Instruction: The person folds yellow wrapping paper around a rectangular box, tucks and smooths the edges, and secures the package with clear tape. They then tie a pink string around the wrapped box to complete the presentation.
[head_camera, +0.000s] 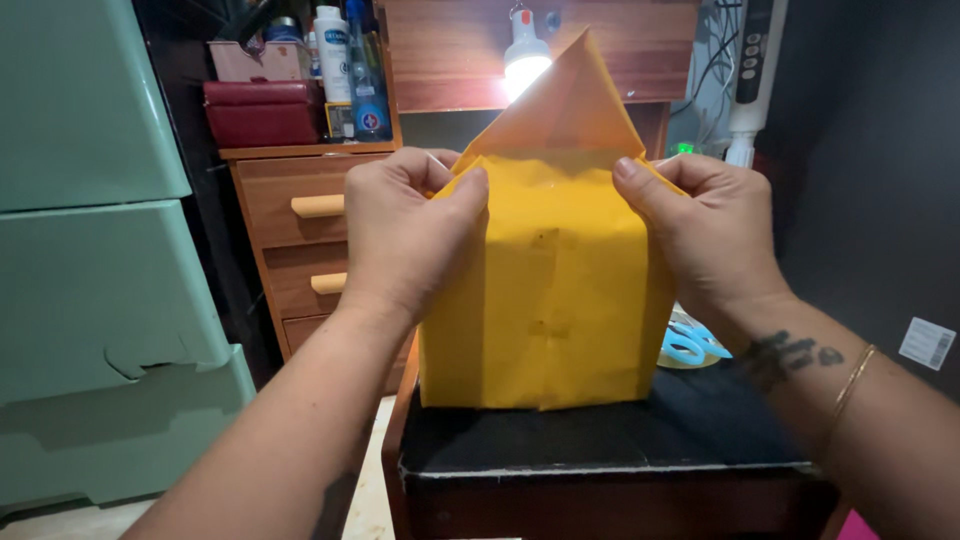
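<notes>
The left hand (405, 235) pinches the top left corner of the yellow wrapped box (550, 300), standing on the near dark stool (600, 440). The right hand (705, 235) pinches the top right corner, folding the end flap; creasing it down needs firm, even pressure.

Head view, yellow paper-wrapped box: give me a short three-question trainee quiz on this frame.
1. True or false: both hands pinch the top edge of the yellow paper-wrapped box, the left hand at its left corner and the right hand at its right corner.
2. Which shape does the raised paper flap above the box form? A) triangle B) circle C) long strip
3. What lies on the dark padded surface to the right of the box, partly hidden behind it?

Key
1. True.
2. A.
3. A pair of light-blue-handled scissors.
</notes>
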